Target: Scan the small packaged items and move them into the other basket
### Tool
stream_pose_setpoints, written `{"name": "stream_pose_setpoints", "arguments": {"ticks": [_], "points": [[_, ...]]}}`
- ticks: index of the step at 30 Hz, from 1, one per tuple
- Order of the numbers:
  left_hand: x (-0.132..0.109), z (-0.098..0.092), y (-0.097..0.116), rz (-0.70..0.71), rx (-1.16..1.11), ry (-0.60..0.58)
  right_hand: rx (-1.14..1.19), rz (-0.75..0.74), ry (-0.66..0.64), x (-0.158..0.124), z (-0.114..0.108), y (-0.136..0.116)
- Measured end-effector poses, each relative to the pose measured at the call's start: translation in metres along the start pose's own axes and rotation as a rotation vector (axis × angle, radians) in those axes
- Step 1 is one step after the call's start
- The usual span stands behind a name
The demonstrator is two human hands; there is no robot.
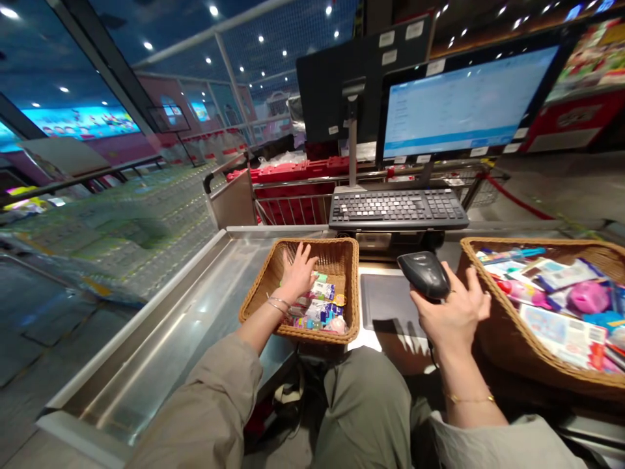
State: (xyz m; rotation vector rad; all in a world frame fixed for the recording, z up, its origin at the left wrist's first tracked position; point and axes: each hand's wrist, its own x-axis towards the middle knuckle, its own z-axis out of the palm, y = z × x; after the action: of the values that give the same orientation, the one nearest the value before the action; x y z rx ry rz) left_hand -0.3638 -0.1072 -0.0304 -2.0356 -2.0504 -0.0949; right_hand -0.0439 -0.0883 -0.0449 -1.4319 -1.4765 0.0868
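Observation:
My left hand (299, 272) is over the left wicker basket (351, 293), fingers spread, with nothing in its grasp. Small packaged goods (319, 306) lie at the bottom of that basket, partly covered by my wrist and palm. In my right hand (452, 312) is a black barcode scanner (424, 275), its head pointing up and to the left. The thumb and palm hold it from below while some fingers stick out to the right. Beneath the scanner, a flat grey plate (385, 299) is set into the counter, and the hand's shadow falls across it.
At the right stands a second wicker basket (498, 326), full of colourful packaged items (561, 299). A keyboard (398, 207) sits behind the plate, below a lit monitor (463, 104). The steel counter (195, 332) has a raised rim on the left. Red crates (297, 172) are behind.

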Motion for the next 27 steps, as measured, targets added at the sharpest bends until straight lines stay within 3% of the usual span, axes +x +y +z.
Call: {"name": "stream_pose_setpoints", "arguments": {"ticks": [4,9,17,27], "points": [[0.001,0.007,-0.001,0.054,0.004,-0.093,-0.006,-0.002,-0.017,0.0,0.003,-0.001],[0.009,0.018,0.014,0.155,0.019,-0.204,0.01,-0.003,-0.021,0.0,0.003,-0.001],[0.008,0.053,0.031,0.318,-0.001,-0.365,-0.006,-0.023,-0.017,0.001,0.002,0.002],[-0.003,0.066,0.035,0.303,-0.063,-0.398,0.02,-0.017,-0.011,0.002,-0.003,0.006]]}}
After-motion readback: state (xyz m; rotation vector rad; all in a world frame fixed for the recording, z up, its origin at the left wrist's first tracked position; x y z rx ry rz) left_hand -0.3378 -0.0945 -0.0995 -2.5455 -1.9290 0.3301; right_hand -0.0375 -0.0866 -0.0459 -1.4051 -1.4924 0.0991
